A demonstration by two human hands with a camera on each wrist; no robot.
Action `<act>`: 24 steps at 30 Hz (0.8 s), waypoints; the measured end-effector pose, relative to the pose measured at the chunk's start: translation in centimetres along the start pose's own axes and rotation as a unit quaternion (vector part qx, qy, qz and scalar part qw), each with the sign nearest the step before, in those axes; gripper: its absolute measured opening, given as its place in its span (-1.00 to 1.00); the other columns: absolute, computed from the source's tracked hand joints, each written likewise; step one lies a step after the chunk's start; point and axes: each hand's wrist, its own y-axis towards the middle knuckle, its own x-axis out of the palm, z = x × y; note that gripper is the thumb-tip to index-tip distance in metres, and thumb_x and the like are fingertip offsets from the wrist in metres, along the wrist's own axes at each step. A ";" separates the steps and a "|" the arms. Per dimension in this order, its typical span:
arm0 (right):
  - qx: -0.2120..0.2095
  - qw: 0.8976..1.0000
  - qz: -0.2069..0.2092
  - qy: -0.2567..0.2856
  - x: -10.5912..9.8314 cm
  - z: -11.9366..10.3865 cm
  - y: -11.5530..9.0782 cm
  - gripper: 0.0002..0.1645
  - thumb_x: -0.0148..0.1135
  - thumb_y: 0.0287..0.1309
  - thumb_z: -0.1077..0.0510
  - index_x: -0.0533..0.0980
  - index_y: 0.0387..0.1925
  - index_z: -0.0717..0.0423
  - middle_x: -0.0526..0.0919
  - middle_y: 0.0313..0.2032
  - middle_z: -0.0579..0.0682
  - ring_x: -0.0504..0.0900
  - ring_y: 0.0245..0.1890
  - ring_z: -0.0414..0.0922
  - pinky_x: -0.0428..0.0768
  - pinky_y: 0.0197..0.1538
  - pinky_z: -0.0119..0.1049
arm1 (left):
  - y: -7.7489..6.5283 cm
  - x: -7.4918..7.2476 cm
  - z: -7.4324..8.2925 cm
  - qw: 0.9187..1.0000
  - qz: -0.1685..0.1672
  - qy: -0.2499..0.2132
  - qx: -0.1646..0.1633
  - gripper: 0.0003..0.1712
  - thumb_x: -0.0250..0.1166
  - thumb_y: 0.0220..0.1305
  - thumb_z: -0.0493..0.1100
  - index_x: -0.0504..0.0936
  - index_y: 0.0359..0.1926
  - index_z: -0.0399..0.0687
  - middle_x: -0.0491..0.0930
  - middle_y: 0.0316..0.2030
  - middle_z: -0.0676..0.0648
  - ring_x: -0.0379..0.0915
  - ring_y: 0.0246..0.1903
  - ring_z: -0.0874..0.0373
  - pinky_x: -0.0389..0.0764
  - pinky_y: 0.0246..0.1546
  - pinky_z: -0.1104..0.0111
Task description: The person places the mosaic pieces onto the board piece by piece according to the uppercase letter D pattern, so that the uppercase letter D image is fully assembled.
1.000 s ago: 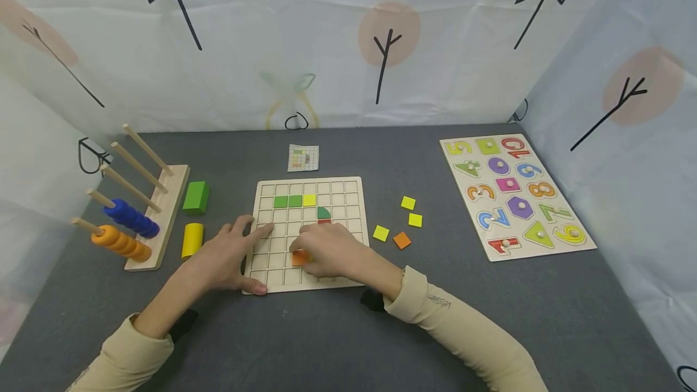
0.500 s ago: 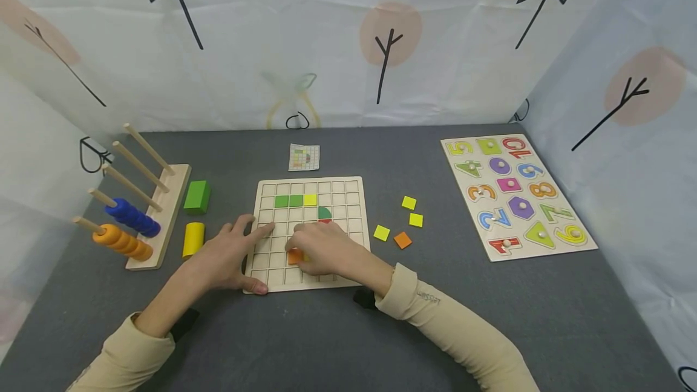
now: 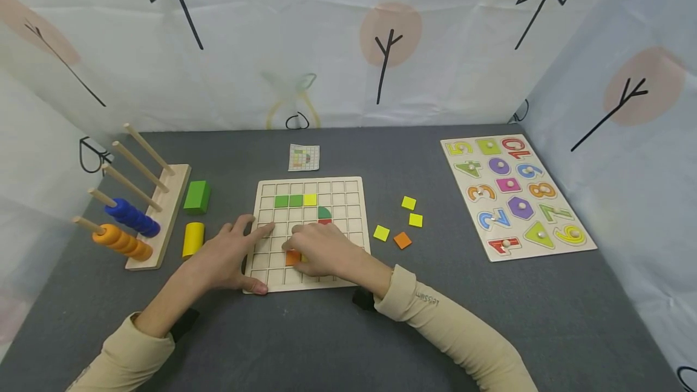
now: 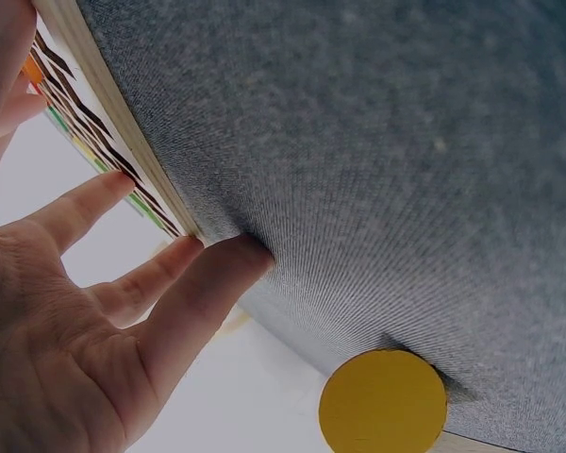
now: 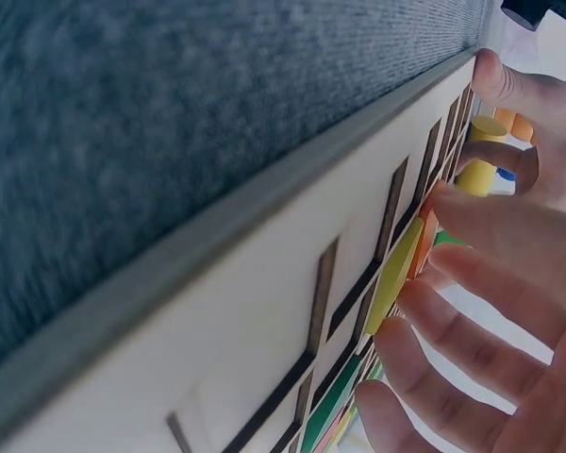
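Observation:
A wooden grid board (image 3: 261, 262) lies flat on the grey table. My left hand (image 3: 222, 256) rests along its left side with fingers spread and the thumb at the near corner. Over the board's middle, my right hand (image 3: 323, 250) pinches an orange square tile (image 3: 292, 258) between thumb and fingers, low at the grid. Beside that tile, under the hand, lies a yellow tile (image 5: 393, 278), partly hidden in the head view. Farther up the grid sit green squares (image 3: 288, 201), a yellow square (image 3: 310, 199), a dark green quarter-round piece (image 3: 324, 213) and a partly covered red piece (image 3: 324, 221).
Right of the board lie loose yellow tiles (image 3: 381, 233) and an orange tile (image 3: 403, 240). A number puzzle (image 3: 474, 222) is farther right. On the left stand a peg stacker (image 3: 173, 183), a green block (image 3: 196, 197) and a yellow cylinder (image 3: 193, 239). A pattern card (image 3: 304, 158) lies behind.
My right hand has shifted slightly left with the orange tile, and a yellow tile beside it has come partly into view. The left hand has stayed in place.

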 end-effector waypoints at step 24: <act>-0.011 0.999 0.033 -0.008 0.5 -0.1 -0.2 -0.90 0.35 0.32 0.10 0.75 -0.24 -0.14 0.67 -0.33 -0.14 0.53 -0.45 -0.25 0.32 -0.54 -0.43 | 0.0 0.0 0.1 1.000 0.004 0.003 0.000 0.40 0.64 -0.37 0.45 0.34 0.50 -0.02 0.26 0.37 -0.47 0.44 0.08 -0.41 0.64 -0.10 -0.16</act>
